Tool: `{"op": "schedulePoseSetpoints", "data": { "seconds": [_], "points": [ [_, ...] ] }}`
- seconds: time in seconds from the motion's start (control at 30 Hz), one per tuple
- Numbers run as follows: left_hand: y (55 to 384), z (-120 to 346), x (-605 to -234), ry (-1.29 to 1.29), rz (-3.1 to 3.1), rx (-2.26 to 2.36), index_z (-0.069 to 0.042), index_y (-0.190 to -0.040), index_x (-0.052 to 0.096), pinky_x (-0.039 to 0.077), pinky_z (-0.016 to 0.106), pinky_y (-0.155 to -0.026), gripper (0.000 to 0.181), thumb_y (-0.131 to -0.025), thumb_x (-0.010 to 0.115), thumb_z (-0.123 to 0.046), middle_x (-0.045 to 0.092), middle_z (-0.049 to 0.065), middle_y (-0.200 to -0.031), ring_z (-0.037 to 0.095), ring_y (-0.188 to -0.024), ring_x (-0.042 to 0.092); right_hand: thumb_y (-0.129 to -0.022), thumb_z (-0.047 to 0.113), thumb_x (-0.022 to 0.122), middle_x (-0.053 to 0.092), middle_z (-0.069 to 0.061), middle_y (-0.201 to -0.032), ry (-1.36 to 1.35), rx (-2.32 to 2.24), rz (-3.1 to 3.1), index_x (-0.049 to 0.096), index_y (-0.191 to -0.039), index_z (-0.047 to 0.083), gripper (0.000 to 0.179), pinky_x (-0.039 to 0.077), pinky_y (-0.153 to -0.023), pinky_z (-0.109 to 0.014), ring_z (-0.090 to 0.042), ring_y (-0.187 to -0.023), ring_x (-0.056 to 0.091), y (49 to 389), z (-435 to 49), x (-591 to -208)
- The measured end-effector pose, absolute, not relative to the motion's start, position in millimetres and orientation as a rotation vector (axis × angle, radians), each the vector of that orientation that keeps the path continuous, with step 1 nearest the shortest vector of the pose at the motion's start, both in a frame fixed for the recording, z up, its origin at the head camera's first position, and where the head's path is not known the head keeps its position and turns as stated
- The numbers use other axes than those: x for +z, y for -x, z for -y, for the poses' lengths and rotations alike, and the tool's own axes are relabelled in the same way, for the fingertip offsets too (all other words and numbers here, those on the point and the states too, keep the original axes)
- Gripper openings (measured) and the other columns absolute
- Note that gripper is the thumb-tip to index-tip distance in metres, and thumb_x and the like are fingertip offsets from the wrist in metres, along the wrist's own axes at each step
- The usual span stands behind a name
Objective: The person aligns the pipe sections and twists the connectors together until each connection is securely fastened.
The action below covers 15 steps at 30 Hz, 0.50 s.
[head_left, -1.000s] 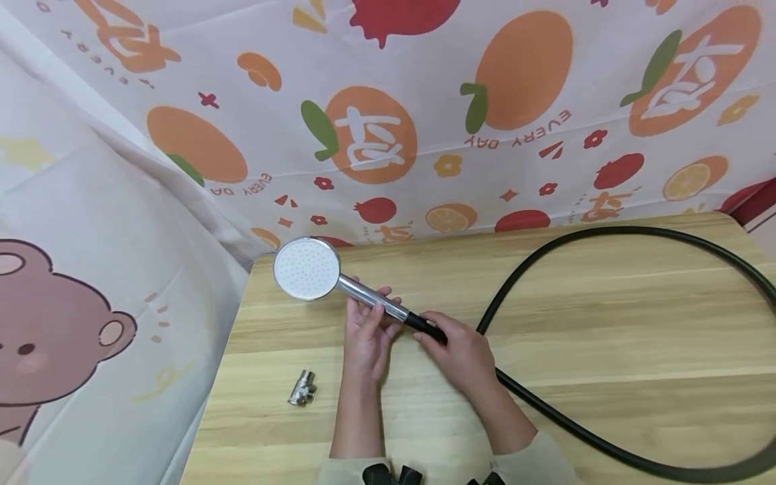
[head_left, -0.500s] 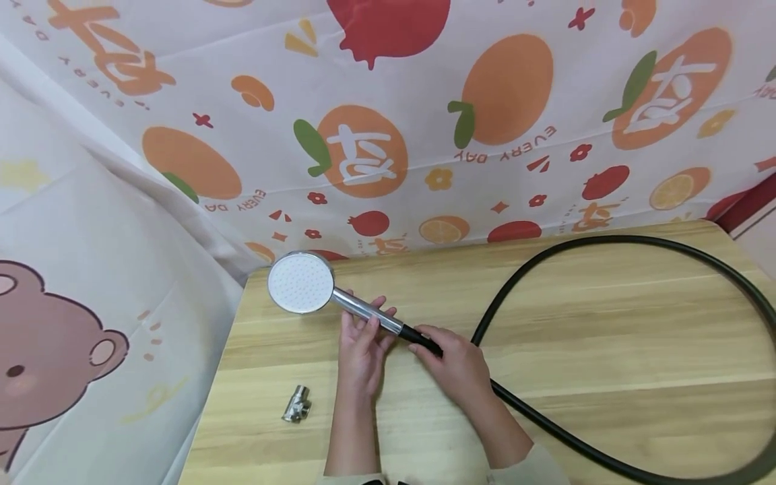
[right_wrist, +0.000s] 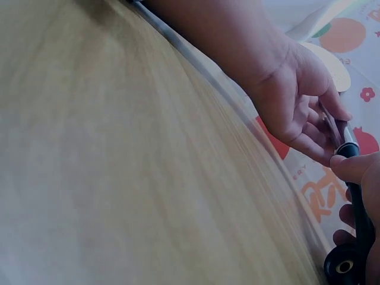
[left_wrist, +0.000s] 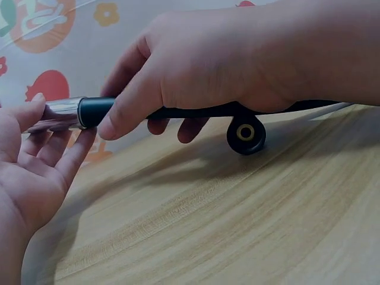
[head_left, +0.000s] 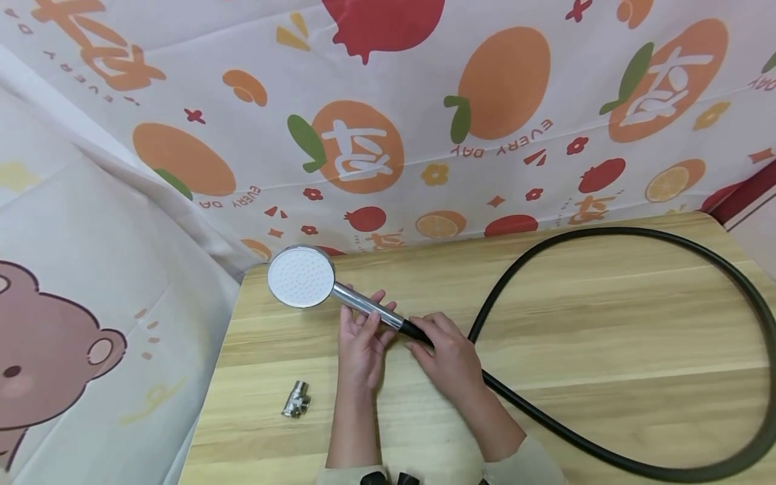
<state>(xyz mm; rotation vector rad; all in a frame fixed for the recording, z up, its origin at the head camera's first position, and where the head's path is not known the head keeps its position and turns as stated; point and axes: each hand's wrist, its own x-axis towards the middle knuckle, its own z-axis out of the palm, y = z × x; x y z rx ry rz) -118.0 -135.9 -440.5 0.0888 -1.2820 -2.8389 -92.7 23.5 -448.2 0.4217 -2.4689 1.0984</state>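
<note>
A hand shower with a round white face [head_left: 301, 277] and chrome handle [head_left: 366, 305] is held at a slant above the table. My left hand [head_left: 362, 350], palm up, grips the lower handle, thumb on top and fingers beneath. Just below the handle's end, my right hand [head_left: 451, 357] grips the black hose [head_left: 545, 411] from above. The joint between handle and hose [left_wrist: 95, 111] shows between both hands in the left wrist view. Under my right hand there, a round black hose end [left_wrist: 245, 133] with a yellow ring inside is visible.
A small chrome tee-shaped fitting [head_left: 296, 399] lies on the wooden table [head_left: 261, 350], left of my left forearm. The hose makes a wide loop over the table's right side. Fruit-printed cloth [head_left: 436, 101] hangs behind the table, and a bear-printed cloth [head_left: 54, 350] at its left.
The head view has shifted slightly. My right fingers now sit a little closer to the handle's end, with less black hose showing between. My left hand keeps its grip.
</note>
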Motion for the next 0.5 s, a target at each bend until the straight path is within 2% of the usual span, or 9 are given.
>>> {"op": "schedulePoseSetpoints", "data": {
  "seconds": [0.13,0.33,0.5],
  "points": [
    [117.6,136.6,-439.7,-0.097,1.257,-2.824,-0.031,-0.154,0.023,0.06,0.031,-0.075,0.075,-0.096,0.055,0.005,0.059,0.01,-0.127,0.02,-0.103,0.068,-0.077,0.017,0.085,0.068,0.005,-0.1,-0.433,1.126,2.435,0.07,-0.111,0.016,0.037,0.057,-0.069,-0.027,-0.01,-0.089,0.066,94.7,-22.3,-448.6],
    [117.9,135.5,-437.7,-0.133,1.303,-2.759,-0.027,-0.153,0.028,0.06,0.03,-0.069,0.081,-0.09,0.061,0.011,0.065,0.003,-0.105,0.014,-0.085,0.067,-0.078,0.016,0.085,0.071,0.006,-0.095,-0.43,1.155,2.365,0.071,-0.102,0.017,0.028,0.058,-0.07,-0.028,-0.01,-0.089,0.069,96.6,-21.5,-449.4],
    [118.3,134.9,-438.6,-0.136,1.287,-2.759,-0.024,-0.153,0.029,0.061,0.032,-0.072,0.08,-0.09,0.058,0.015,0.069,0.004,-0.099,0.018,-0.087,0.071,-0.078,0.016,0.084,0.073,0.006,-0.097,-0.424,1.173,2.367,0.071,-0.103,0.018,0.028,0.059,-0.069,-0.029,-0.011,-0.09,0.071,96.2,-22.5,-451.4]
  ]
}}
